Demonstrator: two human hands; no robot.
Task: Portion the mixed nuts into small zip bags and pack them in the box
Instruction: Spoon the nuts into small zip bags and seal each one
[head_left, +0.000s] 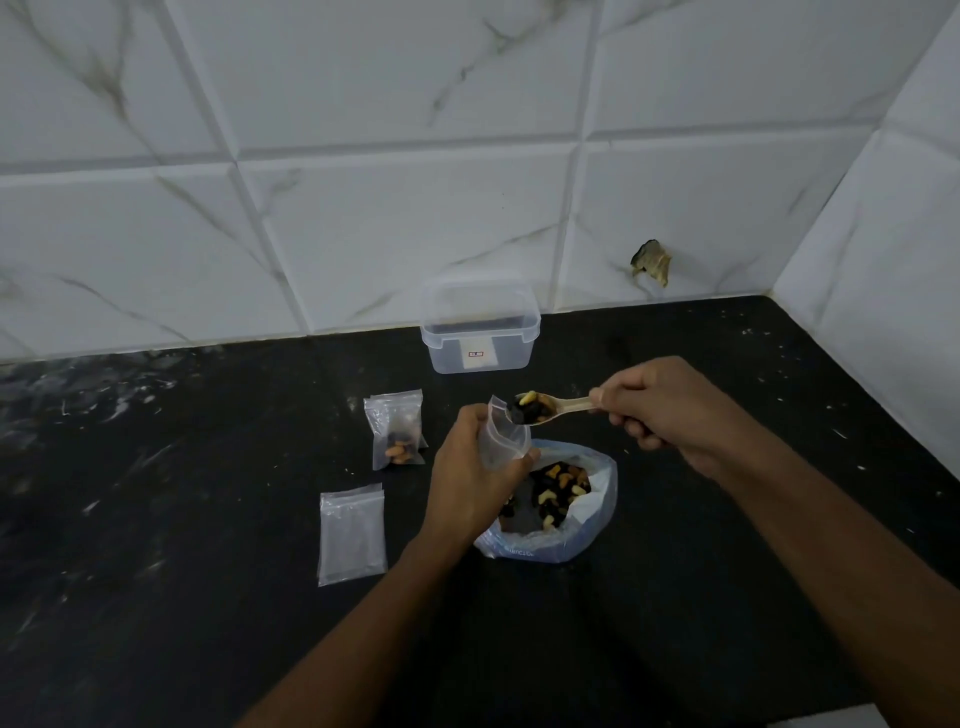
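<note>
Far left on the black stone worktop (156, 519) we've got a small stack of flat, empty clear zip bags (352, 535), and just beyond it one little zip bag already loaded with nuts (397, 431), lying well short of the box. Moving in, our left hand (470, 483) is up off the worktop with its fingers (527, 460) pinching a small clear zip bag (504, 431) by its side, mouth held upward and open. Right at that mouth hovers the pale plastic spoon (550, 408), heaped with dark raisins and light cashews, its bowl touching or just at the bag's lip. Below sits the big bluish plastic bag of mixed nuts (550, 499), rolled open between our wrists. Back by the tiled wall stands the clear lidded plastic box (480, 332), lid on, nothing packed that we can see. Over on the right, our right hand (670, 405) has its fingers curled tight round the spoon's handle. So we're mid-fill on the second portion; next calls for a gentle tip of the spoon while keeping that floppy mouth wide, or nuts scatter onto the worktop.
</note>
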